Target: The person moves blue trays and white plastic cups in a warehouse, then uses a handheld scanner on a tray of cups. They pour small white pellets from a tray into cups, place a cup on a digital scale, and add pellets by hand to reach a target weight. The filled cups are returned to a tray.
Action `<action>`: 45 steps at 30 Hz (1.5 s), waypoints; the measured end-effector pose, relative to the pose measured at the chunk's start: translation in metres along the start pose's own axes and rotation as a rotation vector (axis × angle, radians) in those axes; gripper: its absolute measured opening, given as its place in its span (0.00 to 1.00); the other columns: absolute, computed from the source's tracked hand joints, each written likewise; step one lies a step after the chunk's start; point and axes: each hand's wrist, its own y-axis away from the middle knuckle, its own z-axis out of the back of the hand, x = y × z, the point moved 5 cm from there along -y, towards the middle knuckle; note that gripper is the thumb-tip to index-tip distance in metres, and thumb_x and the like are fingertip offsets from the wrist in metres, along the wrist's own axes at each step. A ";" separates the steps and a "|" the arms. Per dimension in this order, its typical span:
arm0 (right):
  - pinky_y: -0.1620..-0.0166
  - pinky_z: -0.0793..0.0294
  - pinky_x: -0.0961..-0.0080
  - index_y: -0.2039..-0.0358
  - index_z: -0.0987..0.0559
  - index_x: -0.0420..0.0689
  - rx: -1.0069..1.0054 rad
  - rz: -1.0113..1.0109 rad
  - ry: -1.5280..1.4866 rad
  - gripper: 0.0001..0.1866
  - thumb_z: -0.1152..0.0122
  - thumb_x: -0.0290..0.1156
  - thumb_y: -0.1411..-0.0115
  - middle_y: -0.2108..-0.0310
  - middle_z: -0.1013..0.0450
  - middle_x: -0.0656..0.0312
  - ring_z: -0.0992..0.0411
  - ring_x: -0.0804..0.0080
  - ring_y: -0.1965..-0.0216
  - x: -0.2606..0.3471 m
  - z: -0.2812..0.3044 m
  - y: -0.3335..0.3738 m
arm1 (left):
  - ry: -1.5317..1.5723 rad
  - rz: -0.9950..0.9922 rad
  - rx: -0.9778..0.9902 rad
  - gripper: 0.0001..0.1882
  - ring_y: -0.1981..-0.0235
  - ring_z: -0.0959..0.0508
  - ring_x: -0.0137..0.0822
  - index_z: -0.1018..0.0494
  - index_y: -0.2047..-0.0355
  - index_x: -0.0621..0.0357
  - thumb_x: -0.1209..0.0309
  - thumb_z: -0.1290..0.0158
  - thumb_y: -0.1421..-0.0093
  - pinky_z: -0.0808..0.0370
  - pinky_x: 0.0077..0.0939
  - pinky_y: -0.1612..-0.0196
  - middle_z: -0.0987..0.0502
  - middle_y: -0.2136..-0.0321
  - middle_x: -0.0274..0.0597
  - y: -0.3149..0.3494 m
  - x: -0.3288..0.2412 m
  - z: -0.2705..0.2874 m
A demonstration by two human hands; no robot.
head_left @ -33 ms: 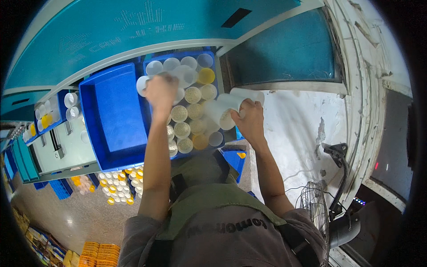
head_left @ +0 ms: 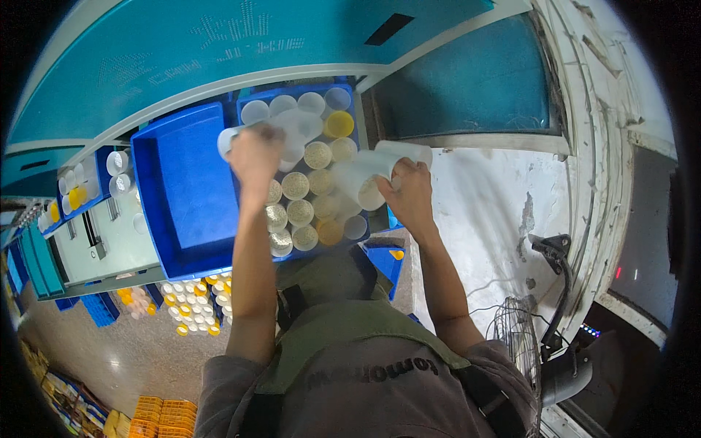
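Observation:
My left hand (head_left: 255,157), smeared by motion, is closed on translucent plastic containers (head_left: 301,125) above the blue tray. Another pale container (head_left: 227,141) sticks out on its left side. At the tray's right edge, my right hand (head_left: 410,193) is wrapped round several frosted cylindrical containers (head_left: 403,152). Its fingertips press on their near side. Below both hands, the blue tray (head_left: 363,120) bears rows of round containers. Several of these hold pale granules (head_left: 299,212), others look pale and see-through, and a yellow one (head_left: 338,124) stands at the upper right.
A blue tray (head_left: 186,190) with bare walls lies left of the filled one. A teal machine panel (head_left: 292,36) runs along the back. White and yellow containers (head_left: 193,306) stand lower down at the left. A wire-guarded fan (head_left: 515,336) is by my right elbow.
My left hand has shifted slightly left and a little down, with the containers at it. The right hand stays almost in place on its containers.

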 end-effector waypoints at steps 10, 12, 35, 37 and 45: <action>0.63 0.30 0.57 0.77 0.25 0.38 0.001 0.147 -0.228 0.15 0.30 0.36 0.53 0.73 0.26 0.50 0.30 0.50 0.67 0.083 -0.040 -0.059 | -0.255 0.319 -0.222 0.13 0.68 0.18 0.51 0.19 0.72 0.56 0.59 0.42 0.50 0.24 0.40 0.64 0.18 0.73 0.50 0.057 0.176 0.105; 0.64 0.31 0.56 0.78 0.24 0.39 0.011 0.176 -0.256 0.14 0.29 0.34 0.55 0.76 0.27 0.51 0.29 0.51 0.69 0.091 -0.045 -0.059 | -0.468 0.440 -0.160 0.13 0.64 0.19 0.54 0.17 0.71 0.49 0.57 0.45 0.51 0.26 0.50 0.59 0.18 0.70 0.49 0.059 0.210 0.088; 0.62 0.26 0.63 0.69 0.19 0.35 0.187 0.063 -0.249 0.19 0.34 0.41 0.50 0.69 0.22 0.48 0.23 0.50 0.66 0.078 -0.065 -0.082 | -0.472 -0.370 0.157 0.30 0.51 0.28 0.52 0.27 0.49 0.57 0.49 0.45 0.43 0.36 0.49 0.40 0.26 0.57 0.54 0.092 0.060 -0.086; 0.62 0.26 0.63 0.70 0.19 0.35 0.268 0.005 -0.317 0.20 0.34 0.43 0.50 0.70 0.22 0.47 0.23 0.50 0.67 0.088 -0.084 -0.087 | -0.453 -0.360 0.132 0.30 0.51 0.28 0.52 0.29 0.47 0.57 0.49 0.45 0.43 0.36 0.50 0.40 0.27 0.57 0.54 0.096 0.059 -0.086; 0.60 0.25 0.62 0.73 0.18 0.39 0.248 -0.076 -0.145 0.16 0.33 0.41 0.51 0.73 0.21 0.50 0.22 0.55 0.69 0.080 -0.145 -0.113 | -0.454 -0.316 0.219 0.30 0.51 0.30 0.49 0.30 0.47 0.57 0.49 0.45 0.43 0.40 0.49 0.37 0.29 0.60 0.50 0.097 0.058 -0.089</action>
